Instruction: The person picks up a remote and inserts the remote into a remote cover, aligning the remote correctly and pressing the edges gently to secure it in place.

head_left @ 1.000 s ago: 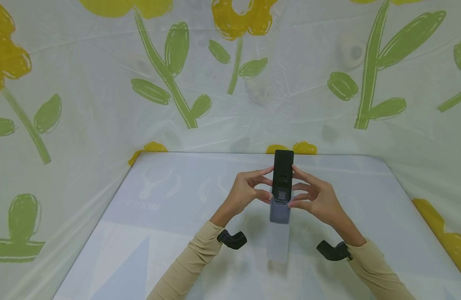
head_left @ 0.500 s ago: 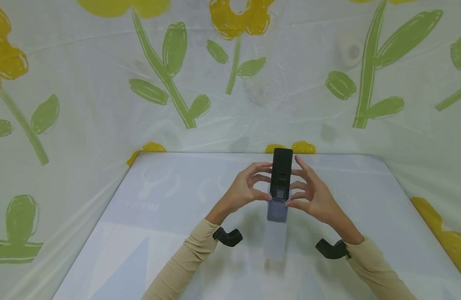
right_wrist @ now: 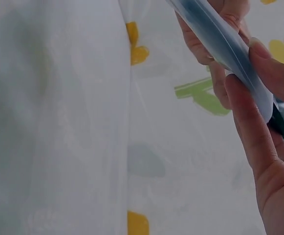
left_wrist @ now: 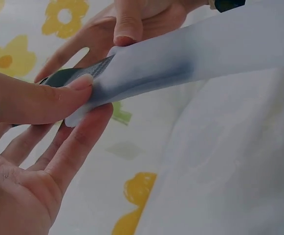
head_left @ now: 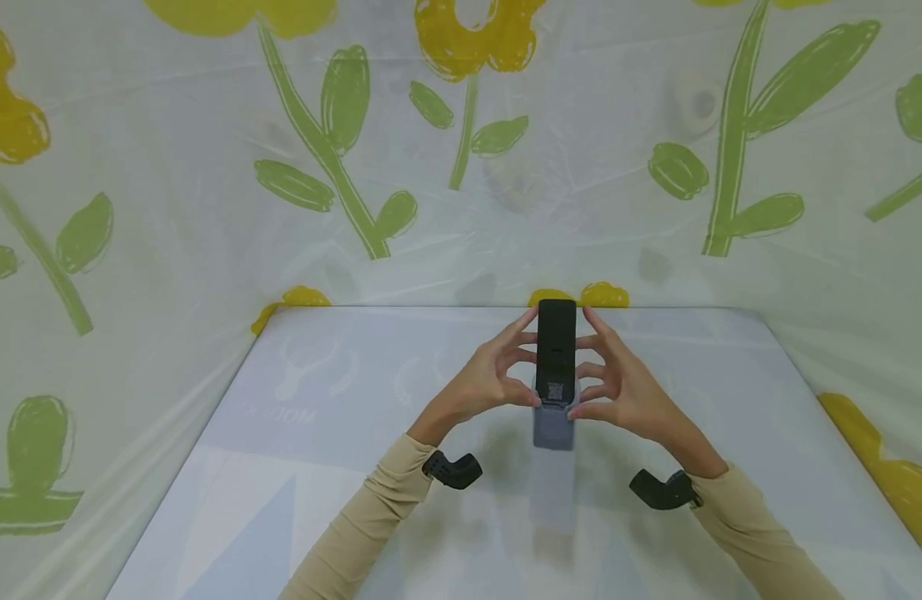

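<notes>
Held up over the table in the head view, a black remote control point(head_left: 556, 350) shows its back with a small square code label. Its lower part sits inside a long translucent sleeve point(head_left: 553, 487), whose rest hangs below. My left hand point(head_left: 485, 379) pinches the sleeve's mouth from the left, thumb on the near face. On the other side, my right hand point(head_left: 632, 387) pinches the same mouth; its index finger reaches up beside the remote's top. In the left wrist view, the thumb presses the sleeve point(left_wrist: 146, 63) near its rim. Part of the remote is hidden behind fingers.
A pale table point(head_left: 341, 433) with faint printed patterns lies beneath the hands. Behind it hangs a white curtain point(head_left: 581, 217) printed with yellow flowers and green leaves. Both wrists carry a black camera mount, the left mount point(head_left: 453, 471) and the right mount point(head_left: 662, 490).
Both index fingers have slid up along the remote's sides toward its top end. Remote and sleeve have shifted slightly left in the head view. How deep the remote sits looks unchanged.
</notes>
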The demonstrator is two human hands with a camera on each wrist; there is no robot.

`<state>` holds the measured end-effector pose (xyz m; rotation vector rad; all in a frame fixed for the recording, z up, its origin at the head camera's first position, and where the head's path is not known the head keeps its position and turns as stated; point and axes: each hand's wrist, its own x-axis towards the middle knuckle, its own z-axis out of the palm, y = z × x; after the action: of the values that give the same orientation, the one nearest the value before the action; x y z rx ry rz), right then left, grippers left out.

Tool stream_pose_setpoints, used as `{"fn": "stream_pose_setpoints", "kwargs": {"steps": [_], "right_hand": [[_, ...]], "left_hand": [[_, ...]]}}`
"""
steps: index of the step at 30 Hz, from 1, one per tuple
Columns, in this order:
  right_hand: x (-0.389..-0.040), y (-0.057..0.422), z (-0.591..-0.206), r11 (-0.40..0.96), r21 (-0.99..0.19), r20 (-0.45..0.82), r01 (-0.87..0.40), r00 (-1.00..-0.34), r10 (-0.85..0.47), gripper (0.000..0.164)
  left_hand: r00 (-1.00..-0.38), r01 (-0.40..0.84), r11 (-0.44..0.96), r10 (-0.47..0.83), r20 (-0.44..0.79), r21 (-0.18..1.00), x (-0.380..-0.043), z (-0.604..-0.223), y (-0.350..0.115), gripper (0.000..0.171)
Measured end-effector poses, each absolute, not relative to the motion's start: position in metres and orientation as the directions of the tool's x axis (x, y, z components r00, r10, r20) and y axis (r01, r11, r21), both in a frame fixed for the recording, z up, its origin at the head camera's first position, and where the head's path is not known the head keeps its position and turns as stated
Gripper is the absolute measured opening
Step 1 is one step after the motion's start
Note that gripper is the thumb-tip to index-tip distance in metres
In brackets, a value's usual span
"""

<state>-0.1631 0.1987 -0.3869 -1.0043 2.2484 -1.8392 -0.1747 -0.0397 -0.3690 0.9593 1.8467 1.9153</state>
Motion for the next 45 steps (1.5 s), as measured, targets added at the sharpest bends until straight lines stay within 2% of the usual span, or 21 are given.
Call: {"fn": "stream_pose_setpoints", "kwargs": {"steps": [7,15,25,45], "right_hand": [[-0.165,0.197,-0.385,0.077,-0.892,0.342,-0.445,-0.776,-0.530,0.122],[-0.164,0.195,-0.383,0.086,-0.902,0.311,-0.423,-0.776,-0.548,0.125],[-0.164,0.194,-0.382,0.064,-0.899,0.334,-0.434,-0.771,-0.542,0.124],[-0.161,0.194,-0.381,0.089,-0.901,0.324,-0.424,-0.795,-0.512,0.121]], "left_hand": [[-0.731,0.217,-0.084,0.647,0.219,0.972,-0.174,-0.364,-0.040,0.113],[-0.737,0.216,-0.042,0.648,0.191,0.976,-0.173,-0.359,-0.040,0.112],[-0.769,0.252,-0.030,0.600,0.219,0.967,-0.173,-0.357,-0.038,0.109],[-0.775,0.296,-0.030,0.576,0.258,0.955,-0.170,-0.358,-0.038,0.106]]}}
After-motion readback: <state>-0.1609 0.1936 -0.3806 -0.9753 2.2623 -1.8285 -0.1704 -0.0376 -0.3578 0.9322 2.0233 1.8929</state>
